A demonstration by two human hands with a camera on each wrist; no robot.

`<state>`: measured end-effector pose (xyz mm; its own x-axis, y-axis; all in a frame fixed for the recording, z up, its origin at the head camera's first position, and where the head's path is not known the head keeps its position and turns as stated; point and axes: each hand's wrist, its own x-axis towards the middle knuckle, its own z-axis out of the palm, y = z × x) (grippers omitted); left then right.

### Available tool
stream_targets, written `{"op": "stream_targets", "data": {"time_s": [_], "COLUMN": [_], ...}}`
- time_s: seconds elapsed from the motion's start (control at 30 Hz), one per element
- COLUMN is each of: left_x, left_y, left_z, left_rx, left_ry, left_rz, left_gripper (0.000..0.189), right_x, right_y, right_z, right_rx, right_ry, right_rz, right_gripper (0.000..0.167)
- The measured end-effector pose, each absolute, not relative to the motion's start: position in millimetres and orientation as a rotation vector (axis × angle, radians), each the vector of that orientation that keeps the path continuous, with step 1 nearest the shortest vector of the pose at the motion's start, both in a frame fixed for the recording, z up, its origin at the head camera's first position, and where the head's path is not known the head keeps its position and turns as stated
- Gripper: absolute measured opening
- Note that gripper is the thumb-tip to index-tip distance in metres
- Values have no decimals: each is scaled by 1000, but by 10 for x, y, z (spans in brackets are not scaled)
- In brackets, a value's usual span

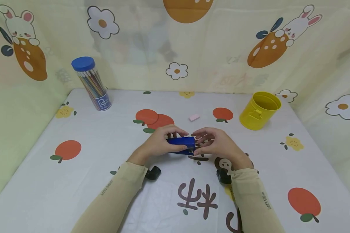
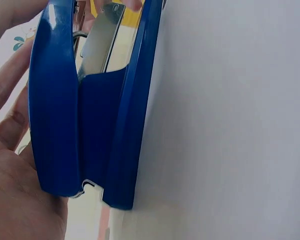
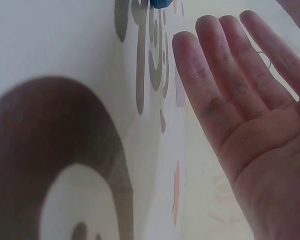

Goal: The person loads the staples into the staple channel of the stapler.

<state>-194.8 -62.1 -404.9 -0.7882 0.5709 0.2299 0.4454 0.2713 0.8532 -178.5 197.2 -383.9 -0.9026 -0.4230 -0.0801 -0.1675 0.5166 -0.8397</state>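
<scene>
A blue stapler (image 1: 180,141) lies crosswise over the middle of the table. My left hand (image 1: 156,143) grips it from the left, thumb along its near side and fingers over the far side. Seen up close in the left wrist view, the stapler (image 2: 55,110) has a gap between top arm and base, with a metal strip inside. My right hand (image 1: 221,144) hovers around its right end with loosely bent fingers, the thumb right at the end. In the right wrist view the palm and fingers (image 3: 205,80) are bare, and only the stapler's tip shows at the top.
Beyond the hands lies a small pink block (image 1: 194,117). A yellow bucket-like cup (image 1: 255,120) stands at the back right. At the back left is a clear jar of pencils (image 1: 93,82) with a blue lid. The tablecloth (image 1: 90,194) is white with printed fruit and lettering.
</scene>
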Motion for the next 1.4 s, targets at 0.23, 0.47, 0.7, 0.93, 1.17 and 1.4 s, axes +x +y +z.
{"op": "stream_targets", "data": {"time_s": [0.23, 0.47, 0.7, 0.93, 1.17, 1.4], "left_x": [-1925, -1916, -1911, -1910, -1912, -1907], "left_y": [-589, -584, -578, -572, -565, -559], "left_z": [-4041, -4048, -4061, -4062, -4073, -4064], "left_rx": [950, 924, 912, 903, 901, 890], "left_ry": [2354, 2323, 2318, 2329, 2348, 2353], "left_rz": [1625, 1638, 1638, 1631, 1614, 1608], "left_gripper": [29, 27, 27, 27, 27, 26], "right_x": [-1777, -1771, -1780, -1789, -1794, -1800], "right_y": [1981, 1977, 1994, 2000, 2015, 2018], "right_z": [-3825, -3829, -3845, -3843, -3851, -3858], "right_rx": [-505, -501, -493, -493, -485, -483], "right_ry": [2490, 2499, 2500, 2495, 2499, 2507], "right_rz": [-1349, -1356, -1355, -1363, -1350, -1338], "right_gripper": [64, 62, 66, 68, 68, 72]}}
